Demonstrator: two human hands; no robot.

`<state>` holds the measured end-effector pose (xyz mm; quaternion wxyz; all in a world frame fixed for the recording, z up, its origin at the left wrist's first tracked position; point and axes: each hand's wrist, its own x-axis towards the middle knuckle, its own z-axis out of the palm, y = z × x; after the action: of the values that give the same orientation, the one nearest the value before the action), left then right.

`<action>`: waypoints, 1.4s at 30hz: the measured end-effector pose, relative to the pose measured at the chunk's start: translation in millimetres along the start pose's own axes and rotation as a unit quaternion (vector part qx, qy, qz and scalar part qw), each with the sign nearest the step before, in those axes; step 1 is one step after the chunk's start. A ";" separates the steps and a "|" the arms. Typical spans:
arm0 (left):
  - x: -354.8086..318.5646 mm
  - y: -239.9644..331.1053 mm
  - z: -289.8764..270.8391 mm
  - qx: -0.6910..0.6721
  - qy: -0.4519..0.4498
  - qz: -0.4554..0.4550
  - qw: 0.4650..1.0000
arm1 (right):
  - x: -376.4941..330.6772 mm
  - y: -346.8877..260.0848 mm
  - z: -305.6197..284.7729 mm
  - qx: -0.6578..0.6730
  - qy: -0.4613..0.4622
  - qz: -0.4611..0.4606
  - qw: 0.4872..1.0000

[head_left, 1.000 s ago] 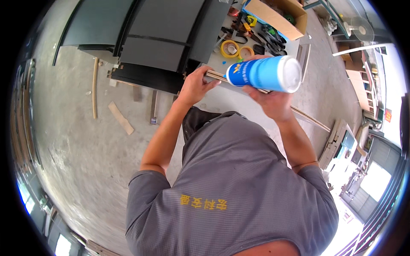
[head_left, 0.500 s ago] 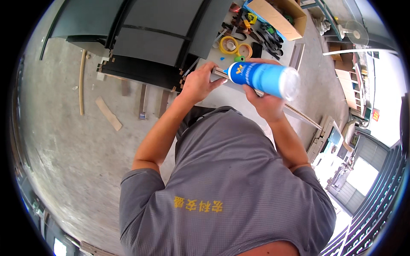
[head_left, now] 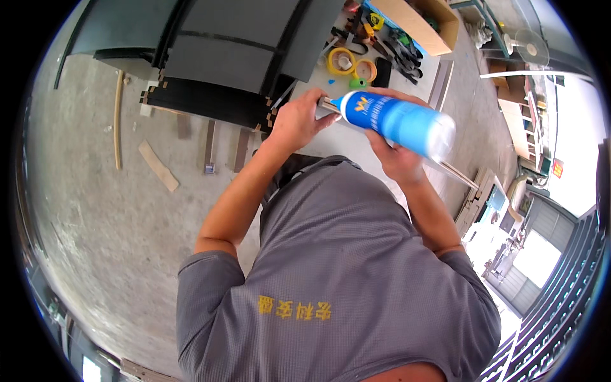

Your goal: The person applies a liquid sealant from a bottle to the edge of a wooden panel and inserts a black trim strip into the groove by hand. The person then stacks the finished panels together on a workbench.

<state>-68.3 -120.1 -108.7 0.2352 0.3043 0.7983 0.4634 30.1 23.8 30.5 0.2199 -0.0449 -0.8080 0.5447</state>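
My right hand [head_left: 396, 153] is wrapped round a blue glue bottle [head_left: 400, 125] with a whitish, see-through base. The bottle lies tilted, its blue nozzle [head_left: 336, 102] pointing left at the end of a long narrow strip [head_left: 459, 173]. My left hand [head_left: 301, 119] grips that end of the strip between thumb and fingers, right beside the nozzle. From there the strip runs under the bottle toward the lower right, its middle hidden by the bottle and my right hand. Whether the nozzle touches the strip I cannot tell.
A stack of dark panels [head_left: 223, 63] stands ahead on the left. Beyond my hands, a worktop holds yellow tape rolls [head_left: 342, 62], a green roll [head_left: 358, 83], a black phone-like slab [head_left: 382, 72] and a cardboard box [head_left: 420, 25]. Wood offcuts [head_left: 159, 167] lie on the floor at left.
The bottle's base has swung slightly right and down, with my right hand moving along. My left hand stays at the strip's end. The whole view has shifted a little.
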 end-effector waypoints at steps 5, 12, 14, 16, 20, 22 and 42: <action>0.7 6.0 -5.1 0.018 -0.030 -0.017 0.999 | 3.9 8.4 -8.3 -0.056 -0.048 0.048 0.996; 1.1 4.4 -4.3 0.014 -0.029 -0.019 0.999 | -2.9 -2.3 -6.6 -0.071 -0.023 0.111 0.991; -0.3 3.7 -3.4 0.011 -0.026 -0.013 1.000 | -5.0 -1.6 -5.4 -0.058 -0.014 0.110 0.992; -1.6 5.5 -5.0 0.010 -0.028 -0.016 0.999 | -5.6 2.9 -5.9 -0.062 -0.025 0.100 0.993; -1.1 6.2 -4.7 0.005 -0.027 -0.020 0.999 | -7.0 6.2 -3.4 -0.054 -0.003 0.090 0.994; -1.5 6.4 -5.3 0.011 -0.027 -0.017 0.999 | -5.6 5.7 -0.7 -0.030 0.030 0.092 0.995; 1.0 6.6 -2.6 0.011 -0.029 -0.030 0.999 | -9.4 10.8 -17.0 -0.095 0.031 0.077 0.992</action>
<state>-69.0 -118.5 -101.8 0.2684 0.2958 0.8051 0.4384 43.6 39.9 23.1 0.1969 -0.1444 -0.8430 0.4793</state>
